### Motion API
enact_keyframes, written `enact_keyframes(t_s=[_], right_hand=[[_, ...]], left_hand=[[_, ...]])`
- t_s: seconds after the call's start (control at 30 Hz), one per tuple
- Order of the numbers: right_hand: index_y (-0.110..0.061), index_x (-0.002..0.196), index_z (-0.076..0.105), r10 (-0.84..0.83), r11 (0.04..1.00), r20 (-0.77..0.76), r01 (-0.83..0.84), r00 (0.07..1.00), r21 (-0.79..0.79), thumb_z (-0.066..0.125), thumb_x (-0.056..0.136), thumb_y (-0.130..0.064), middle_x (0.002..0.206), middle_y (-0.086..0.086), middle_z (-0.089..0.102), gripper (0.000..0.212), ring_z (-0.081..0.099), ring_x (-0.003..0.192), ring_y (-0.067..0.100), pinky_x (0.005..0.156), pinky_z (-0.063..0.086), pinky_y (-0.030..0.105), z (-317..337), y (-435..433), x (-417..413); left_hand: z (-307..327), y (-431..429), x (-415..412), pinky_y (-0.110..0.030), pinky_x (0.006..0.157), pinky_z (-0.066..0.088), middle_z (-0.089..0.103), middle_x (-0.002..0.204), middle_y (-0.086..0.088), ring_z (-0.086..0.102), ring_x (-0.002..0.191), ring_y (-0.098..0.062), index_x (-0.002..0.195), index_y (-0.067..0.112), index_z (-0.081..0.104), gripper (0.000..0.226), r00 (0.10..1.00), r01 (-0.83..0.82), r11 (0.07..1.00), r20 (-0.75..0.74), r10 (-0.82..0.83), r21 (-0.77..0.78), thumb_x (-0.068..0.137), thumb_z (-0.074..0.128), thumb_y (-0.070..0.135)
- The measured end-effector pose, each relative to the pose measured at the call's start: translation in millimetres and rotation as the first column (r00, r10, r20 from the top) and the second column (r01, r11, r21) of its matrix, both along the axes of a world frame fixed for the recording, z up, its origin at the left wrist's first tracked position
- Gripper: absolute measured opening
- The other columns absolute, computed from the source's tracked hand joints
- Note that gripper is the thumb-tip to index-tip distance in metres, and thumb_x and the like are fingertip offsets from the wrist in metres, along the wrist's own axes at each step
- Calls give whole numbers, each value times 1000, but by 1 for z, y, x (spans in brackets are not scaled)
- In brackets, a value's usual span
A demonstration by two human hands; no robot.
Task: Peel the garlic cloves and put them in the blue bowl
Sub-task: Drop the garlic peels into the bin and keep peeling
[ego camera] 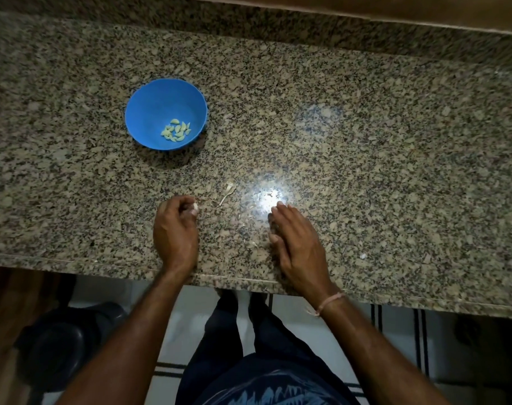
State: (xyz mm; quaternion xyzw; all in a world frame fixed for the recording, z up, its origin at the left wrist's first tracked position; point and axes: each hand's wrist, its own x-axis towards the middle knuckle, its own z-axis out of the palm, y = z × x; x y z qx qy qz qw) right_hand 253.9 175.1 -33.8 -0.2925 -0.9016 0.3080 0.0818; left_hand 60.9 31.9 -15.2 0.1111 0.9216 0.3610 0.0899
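The blue bowl (149, 112) stands on the granite counter at the left of centre, with several pale green peeled garlic cloves (176, 130) lying in its bottom. My left hand (174, 229) is curled near the counter's front edge and pinches a small white garlic clove (195, 206) at its fingertips. My right hand (295, 244) lies flat on the counter to the right, fingers straight, holding nothing. A garlic stem with skin (228, 192) lies between the two hands, a little farther back.
Small bits of garlic skin (252, 244) are scattered on the speckled granite counter (365, 141) near my hands, and one white scrap (363, 256) lies to the right. A wall ledge runs along the back. Below the counter's front edge is tiled floor and a dark round object (62, 346).
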Motion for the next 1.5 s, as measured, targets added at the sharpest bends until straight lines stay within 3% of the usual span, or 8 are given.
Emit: enact_keyframes(t_s=[0.23, 0.4, 0.6, 0.8, 1.1, 1.33, 1.43, 1.5], right_hand=[[-10, 166, 2, -237, 963, 223, 199, 945, 181, 8, 106, -62, 173, 9, -8, 80, -12, 160, 25, 130, -6, 46, -9, -7, 48], [-6, 163, -13, -538, 842, 276, 525, 797, 125, -1, 97, -76, 170, 19, -18, 97, -20, 158, 31, 128, -2, 54, -16, -6, 71], [-6, 159, -24, -317, 948, 371, 307, 873, 86, 16, 104, -66, 165, 16, -33, 90, -31, 154, 29, 128, -14, 47, -13, -42, 16], [-13, 165, -5, 22, 997, 80, -16, 997, -81, 27, 113, -42, 173, 6, -11, 67, -14, 159, 16, 131, -3, 40, -1, -45, -38], [-18, 161, 34, -215, 968, -61, 204, 975, -147, 65, 101, -12, 166, 4, 32, 68, 24, 147, 7, 122, 22, 27, 4, -16, 31], [-13, 153, 48, -174, 978, -55, 166, 983, -124, 68, 97, -6, 151, 4, 48, 60, 41, 139, 14, 116, 31, 20, 5, -3, 25], [-10, 149, 52, -132, 984, -74, 122, 988, -128, 65, 98, -2, 148, 8, 51, 54, 38, 131, 0, 110, 32, 5, 10, 5, 29], [-11, 152, 50, -122, 989, -58, 117, 991, -90, 61, 102, -15, 153, 9, 49, 52, 37, 137, 4, 117, 30, 13, 9, 7, 39]], left_hand=[[-15, 3, 79, -33, 75, 44, 55, 120, 0, 55, 106, -18, 124, 20, 58, 34, 949, 301, 948, -71, -308, -101, 94, 74, 24], [-20, 5, 84, -37, 78, 46, 57, 118, -2, 55, 108, -24, 123, 18, 59, 37, 924, 361, 924, -89, -373, -124, 91, 78, 24], [-17, -4, 74, -32, 72, 48, 58, 120, 3, 59, 103, -13, 123, 21, 61, 34, 931, 356, 934, -71, -357, -33, 93, 77, 23], [-17, -17, 66, -36, 74, 54, 57, 122, 0, 64, 100, -21, 124, 22, 59, 34, 945, 323, 946, -35, -324, -30, 94, 75, 17], [-11, 38, 70, -33, 80, 46, 46, 133, -6, 47, 116, -20, 148, 15, 46, 77, 867, 496, 863, -9, -499, -98, 85, 84, 40], [-6, 70, 67, -11, 71, 49, 58, 116, 0, 60, 100, -11, 124, 14, 67, 36, 916, 400, 916, -37, -399, 18, 90, 79, 9], [-5, 75, 65, -27, 71, 60, 62, 102, 1, 64, 90, -14, 103, 13, 70, 14, 923, 382, 924, -58, -379, 31, 93, 73, 4], [-5, 77, 63, -20, 68, 55, 62, 95, 2, 59, 87, -12, 94, 12, 70, 10, 921, 382, 924, -79, -381, -10, 92, 74, 3]])
